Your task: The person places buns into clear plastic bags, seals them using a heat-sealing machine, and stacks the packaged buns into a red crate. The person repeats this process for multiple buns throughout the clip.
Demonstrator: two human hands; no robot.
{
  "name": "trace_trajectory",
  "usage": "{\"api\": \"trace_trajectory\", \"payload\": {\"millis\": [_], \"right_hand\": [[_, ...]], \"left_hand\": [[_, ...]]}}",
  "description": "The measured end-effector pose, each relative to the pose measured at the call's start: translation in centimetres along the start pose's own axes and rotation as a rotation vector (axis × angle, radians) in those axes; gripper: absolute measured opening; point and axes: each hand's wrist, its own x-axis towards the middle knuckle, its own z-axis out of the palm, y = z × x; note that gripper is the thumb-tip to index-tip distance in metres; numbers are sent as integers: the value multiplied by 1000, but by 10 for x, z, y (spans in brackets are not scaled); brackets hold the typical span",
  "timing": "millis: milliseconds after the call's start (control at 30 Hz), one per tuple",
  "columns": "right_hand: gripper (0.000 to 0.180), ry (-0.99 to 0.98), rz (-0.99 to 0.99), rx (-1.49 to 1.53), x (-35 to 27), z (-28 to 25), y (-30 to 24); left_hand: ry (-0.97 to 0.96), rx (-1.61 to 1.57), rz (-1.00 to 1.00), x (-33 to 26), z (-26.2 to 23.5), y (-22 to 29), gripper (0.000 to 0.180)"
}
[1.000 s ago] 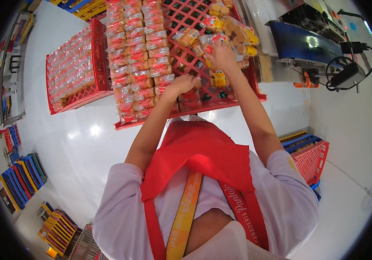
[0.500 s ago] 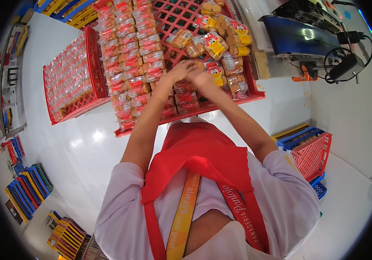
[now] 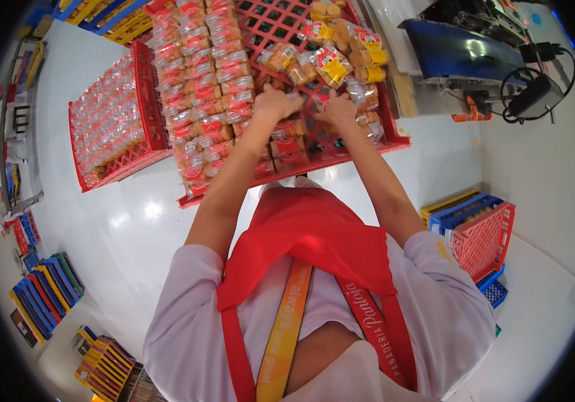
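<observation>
Hands meet over the big red crate at about 12 o'clock from my chest. I see the left hand and the right hand close side by side, fingers curled around a clear packet of buns held between them. The packet is small and blurry, so I cannot tell how tight the grip is.

Neat rows of wrapped bun packets fill the left part of the crate, from 11 o'clock down toward the near edge. A loose pile of packets with yellow and red labels lies at 1 o'clock, just past the hands. Bare red grid shows between the pile and the rows.

A second red crate sits at 10 o'clock, also full of clear packets, just beside the big one. Both crates rest on a shiny white floor that shows bright spots of light.

At 2 o'clock I see a machine with a blue belt, and a black cable looped near it. At 4 o'clock empty crates in red, blue and yellow lean together. At 8 o'clock more blue and yellow crates stand stacked along the floor's edge. A red apron and an orange strap hang below me.
</observation>
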Motion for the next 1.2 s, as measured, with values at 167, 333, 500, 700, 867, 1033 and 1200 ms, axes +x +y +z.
{"api": "trace_trajectory", "payload": {"millis": [167, 333, 500, 700, 867, 1033, 1200], "right_hand": [[95, 413, -131, 392, -49, -36, -22], [91, 644, -265, 692, -25, -17, -67], [74, 217, -633, 119, -13, 31, -86], [64, -36, -465, -17, 31, -126, -110], [95, -72, -235, 9, 144, -79, -143], [78, 218, -329, 375, 124, -67, -119], [73, -125, -722, 916, 97, -64, -50]], "left_hand": [[-15, 185, 7, -14, 28, -6, 87], [-45, -101, 137, -27, -31, -33, 66], [431, -259, 439, 22, -27, -39, 46], [136, -283, 356, 91, 72, -56, 51], [33, -718, 210, 29, 4, -44, 56], [294, -1551, -82, 39, -10, -57, 67], [413, -1661, 249, 62, -6, -52, 61]]}}
